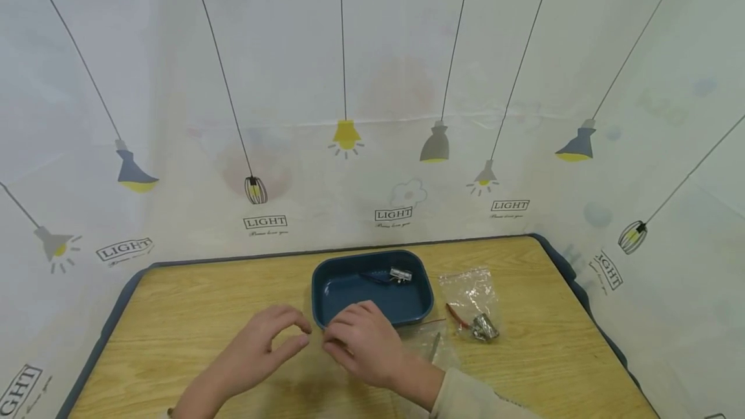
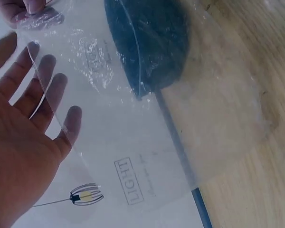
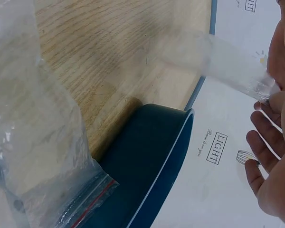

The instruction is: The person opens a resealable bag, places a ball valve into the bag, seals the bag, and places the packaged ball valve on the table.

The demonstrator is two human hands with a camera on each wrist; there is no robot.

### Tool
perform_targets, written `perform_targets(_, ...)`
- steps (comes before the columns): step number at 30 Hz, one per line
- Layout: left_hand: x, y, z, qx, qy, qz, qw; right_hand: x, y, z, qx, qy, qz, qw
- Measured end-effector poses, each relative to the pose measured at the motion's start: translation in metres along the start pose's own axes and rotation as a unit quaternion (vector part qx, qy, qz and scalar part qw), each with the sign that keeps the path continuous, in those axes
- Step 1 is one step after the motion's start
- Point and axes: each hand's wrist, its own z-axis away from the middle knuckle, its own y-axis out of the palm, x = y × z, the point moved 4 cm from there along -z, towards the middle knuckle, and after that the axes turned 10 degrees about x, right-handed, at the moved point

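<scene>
1. Nearest the head camera, a pale sleeve [image 1: 471, 398] leads up to the right hand [image 1: 367, 344], whose thumb and fingers pinch a crinkled edge of a clear bag [image 2: 128, 109].
2. Beside it, the left hand [image 1: 262, 348] has its thumb and fingers wide apart; the left wrist view shows the fingers spread, partly behind the film.
3. That bag hangs between the two hands, above the bench [image 1: 204, 290]; its outline hardly shows from the head.
4. Just beyond the right hand stands a blue tray [image 1: 343, 296], its near rim partly hidden by the fingers. One small metal part [image 1: 400, 274] with a dark wire lies inside, toward the far right.
5. To the right of the tray lies a zip bag [image 1: 468, 283] holding a metal piece [image 1: 484, 327] and a red wire. Another bag with a red strip [image 1: 427, 322] lies near the right wrist.
6. Wide stretches of wood run from the left hand to the left edge, and from the bags to the right edge.
7. Dark blue trim [image 1: 116, 309] borders the light wood. Pale sheeting [image 1: 302, 37] printed with hanging lamps and "LIGHT" surrounds it.
</scene>
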Motion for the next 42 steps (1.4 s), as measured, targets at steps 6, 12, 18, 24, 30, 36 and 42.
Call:
perform_targets(6, -0.003, 0.006, -0.006, -0.034, 0.010, -0.051, 0.9981, -0.002, 0.000, 0.001, 0.015, 0.021, -0.027, 0.9993)
perform_targets(12, -0.004, 0.007, -0.009, -0.051, 0.020, -0.029, 0.9981, -0.010, -0.004, 0.004, 0.010, 0.042, -0.075, 0.9962)
perform_targets(18, -0.005, 0.008, -0.009, -0.054, 0.004, -0.019, 0.9984, -0.017, -0.007, 0.008, 0.012, 0.057, -0.106, 0.9926)
perform_targets(24, -0.008, 0.009, -0.010, -0.056, 0.000, 0.006, 0.9984, -0.019, -0.005, 0.010, 0.008, 0.056, -0.133, 0.9895)
perform_targets(30, -0.007, 0.010, -0.011, -0.061, 0.010, 0.004, 0.9981, -0.020, -0.004, 0.009, 0.015, 0.065, -0.152, 0.9861)
perform_targets(36, -0.007, 0.012, -0.012, -0.068, 0.016, -0.015, 0.9974, -0.020, -0.003, 0.008, 0.020, 0.064, -0.171, 0.9830)
perform_targets(42, -0.009, 0.013, -0.013, -0.086, 0.015, -0.047, 0.9950, -0.019, -0.002, 0.007, 0.022, 0.053, -0.171, 0.9835)
